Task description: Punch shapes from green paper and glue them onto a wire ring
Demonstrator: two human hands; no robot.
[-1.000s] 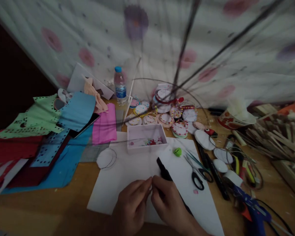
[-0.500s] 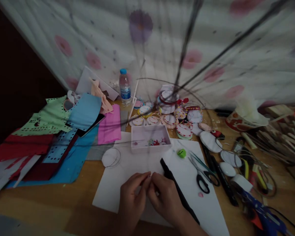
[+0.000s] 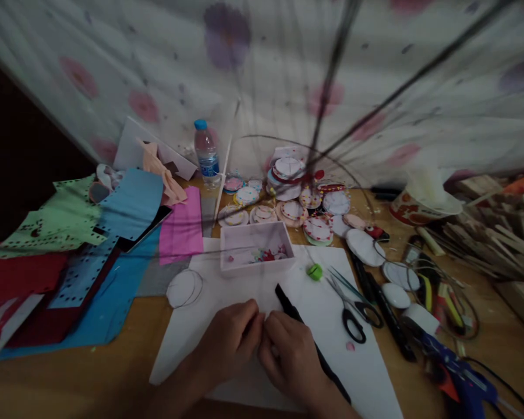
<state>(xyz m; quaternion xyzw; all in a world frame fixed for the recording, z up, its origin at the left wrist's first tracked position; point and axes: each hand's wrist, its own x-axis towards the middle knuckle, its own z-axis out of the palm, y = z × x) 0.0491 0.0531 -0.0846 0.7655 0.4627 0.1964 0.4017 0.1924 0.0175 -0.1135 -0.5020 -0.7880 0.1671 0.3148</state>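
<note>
My left hand (image 3: 229,343) and my right hand (image 3: 288,352) rest together on a white sheet of paper (image 3: 367,372) at the table's near edge. Their fingers are curled and pinched against each other; what they pinch is too small to make out. A black strip (image 3: 288,305) runs under my right hand toward the near right. A small white box (image 3: 255,254) with coloured bits inside stands just beyond the hands. A green bead (image 3: 315,271) and scissors (image 3: 351,311) lie to the right of them.
Coloured felt sheets (image 3: 70,244) pile up at the left. A water bottle (image 3: 205,152) stands at the back beside several decorated round discs (image 3: 288,192). Pens, pliers and a blue glue gun (image 3: 458,372) crowd the right, with wooden sticks (image 3: 493,233) and a cup (image 3: 419,203) behind.
Both hands have closed tighter together and lowered onto the paper. The view has shifted slightly; nothing else on the table has moved.
</note>
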